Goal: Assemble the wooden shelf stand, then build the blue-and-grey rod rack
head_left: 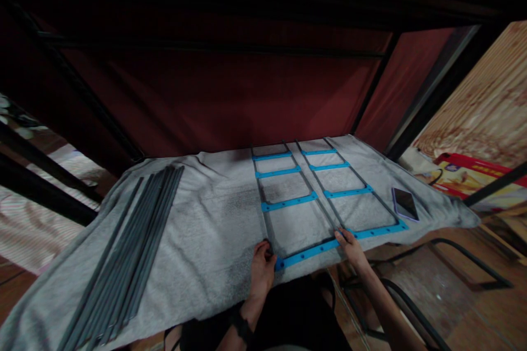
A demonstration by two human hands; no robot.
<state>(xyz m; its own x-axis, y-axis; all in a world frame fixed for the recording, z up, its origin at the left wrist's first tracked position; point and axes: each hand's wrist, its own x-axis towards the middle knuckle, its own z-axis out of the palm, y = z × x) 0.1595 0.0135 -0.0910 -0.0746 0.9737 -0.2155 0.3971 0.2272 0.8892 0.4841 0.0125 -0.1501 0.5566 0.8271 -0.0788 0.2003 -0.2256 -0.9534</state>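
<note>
Two ladder-like frames lie side by side on the grey cloth, the left frame [287,204] and the right frame [343,192]. Each has thin grey side rods joined by blue crosspieces. My left hand [262,264] is closed round the near end of the left frame's outer rod [267,225], beside the corner of its near blue crosspiece [308,253]. My right hand [351,245] pinches the inner corner, where this crosspiece meets the right frame's near crosspiece [379,231]. Its fingers partly hide that joint.
A bundle of loose grey rods [132,252] lies on the left of the cloth [201,241]. To the right rests a phone [405,204]. Dark metal posts [444,88] and a red panel [247,98] enclose the surface. A red and yellow box [477,175] stands beyond the right edge.
</note>
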